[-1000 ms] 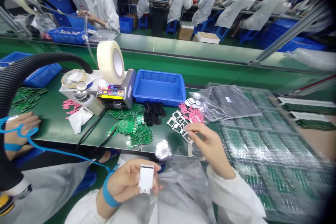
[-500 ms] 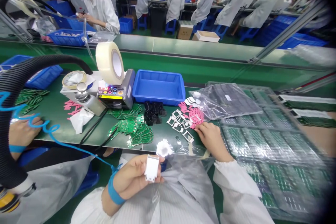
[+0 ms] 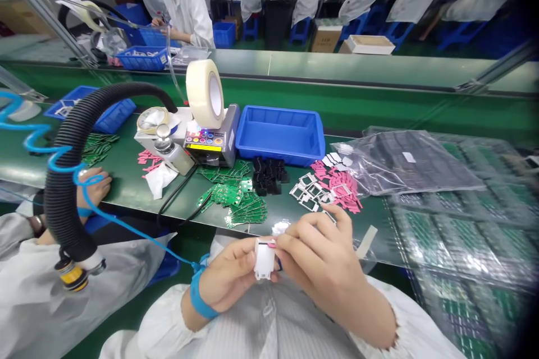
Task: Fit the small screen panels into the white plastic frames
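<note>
White plastic frame [image 3: 264, 258], lower centre: left hand [image 3: 229, 276], fingers clamped round it; right hand [image 3: 322, 258], fingers pinching its top edge (a pink tab [image 3: 273, 245] shows there). Green circuit boards [image 3: 246, 210] lie just above, on the surface [image 3: 126, 202].

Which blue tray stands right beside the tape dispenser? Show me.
The rectangular blue plastic tray directly right of the tape dispenser. Unlike it, the blue bin sits further left behind the black ribbed hose, and the blue crate stands on the far bench.

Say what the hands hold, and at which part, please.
The left hand grips a white plastic part by its sides; the right hand pinches a pink piece at its top.
</note>
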The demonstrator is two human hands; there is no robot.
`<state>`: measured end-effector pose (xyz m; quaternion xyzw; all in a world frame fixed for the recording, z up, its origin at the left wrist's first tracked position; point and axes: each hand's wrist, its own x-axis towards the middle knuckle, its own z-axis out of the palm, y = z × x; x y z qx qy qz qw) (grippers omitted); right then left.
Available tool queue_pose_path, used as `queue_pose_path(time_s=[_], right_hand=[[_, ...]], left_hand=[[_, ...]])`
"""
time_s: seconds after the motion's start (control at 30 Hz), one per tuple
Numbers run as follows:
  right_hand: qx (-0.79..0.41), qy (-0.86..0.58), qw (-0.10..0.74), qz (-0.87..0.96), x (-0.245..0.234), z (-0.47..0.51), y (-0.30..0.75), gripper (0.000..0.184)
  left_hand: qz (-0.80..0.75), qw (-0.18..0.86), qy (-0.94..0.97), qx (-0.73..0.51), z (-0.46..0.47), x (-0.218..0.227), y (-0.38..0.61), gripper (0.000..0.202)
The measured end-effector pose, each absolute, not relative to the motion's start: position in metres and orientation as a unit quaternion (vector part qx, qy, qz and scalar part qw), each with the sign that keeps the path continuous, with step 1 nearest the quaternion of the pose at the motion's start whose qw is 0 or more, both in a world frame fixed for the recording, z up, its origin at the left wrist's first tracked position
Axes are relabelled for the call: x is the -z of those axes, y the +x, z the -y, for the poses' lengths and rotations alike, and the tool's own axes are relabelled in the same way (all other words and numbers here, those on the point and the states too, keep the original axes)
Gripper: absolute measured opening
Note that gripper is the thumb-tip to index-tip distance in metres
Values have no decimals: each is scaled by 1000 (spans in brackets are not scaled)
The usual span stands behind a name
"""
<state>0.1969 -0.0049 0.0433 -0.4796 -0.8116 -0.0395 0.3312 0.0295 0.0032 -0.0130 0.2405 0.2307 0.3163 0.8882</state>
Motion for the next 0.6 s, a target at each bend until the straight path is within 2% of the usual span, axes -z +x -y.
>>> queue_pose_path(time_s=[0.17,0.23,0.3,0.37,0.47,0.53,0.6], right_hand=[[41,-467,326,821,-39,-2,191,16],[5,-457,350,818,-35,-5,185,16],[-93,-453,395,794,-27,-10,179,16],[-252,-449,435,739,-15,-16,173,14],[-447,-406,430,671,-2,-22,170,17],[-473,-351,395,705,0,-25,171,26],[-449,-299,351,765,-4,-27,173,29]], left_hand=[[-239,869,275,-334,-4,11,25,36],[-248,856,294,-346,-5,10,23,31],[-259,844,303,-360,-7,8,19,30],[-270,834,307,-369,-10,7,14,30],[-279,834,322,-351,-12,9,3,31],[-270,849,315,-327,-12,13,-4,34],[-246,873,295,-301,-11,18,-9,41]])
